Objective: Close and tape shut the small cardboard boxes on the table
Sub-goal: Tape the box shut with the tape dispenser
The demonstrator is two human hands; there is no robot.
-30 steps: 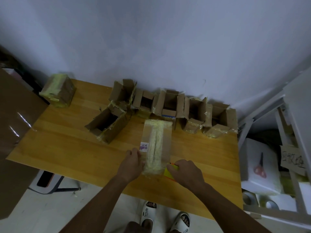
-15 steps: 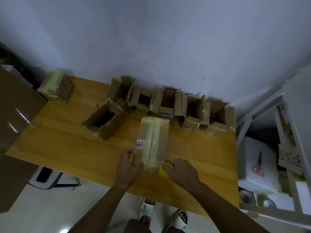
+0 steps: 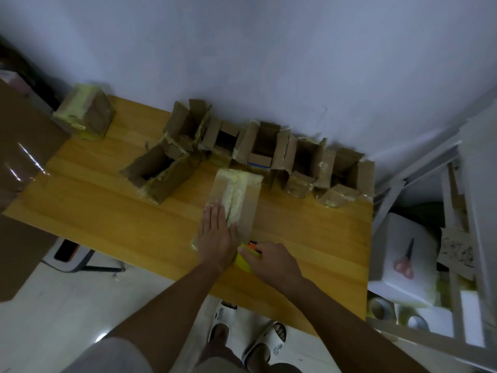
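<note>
A closed cardboard box (image 3: 243, 195) with a yellowish tape strip along its top lies near the front middle of the wooden table (image 3: 107, 219). My left hand (image 3: 216, 232) lies flat on the near end of its top, fingers straight. My right hand (image 3: 269, 258) grips a yellow and orange tape dispenser (image 3: 246, 255) just right of the box's near end. Several open boxes (image 3: 262, 146) stand in a row along the wall. One open box (image 3: 158, 175) lies on its side at the left.
A taped box (image 3: 84, 115) sits at the table's far left corner. A large brown carton (image 3: 18, 162) stands left of the table. Right of it, white shelving (image 3: 462, 211) holds scissors (image 3: 404, 261) on foam and tape rolls (image 3: 380, 308) lower down.
My left hand has moved from the box's left side onto its top and now lies flat there. My right hand stays at the dispenser by the near end.
</note>
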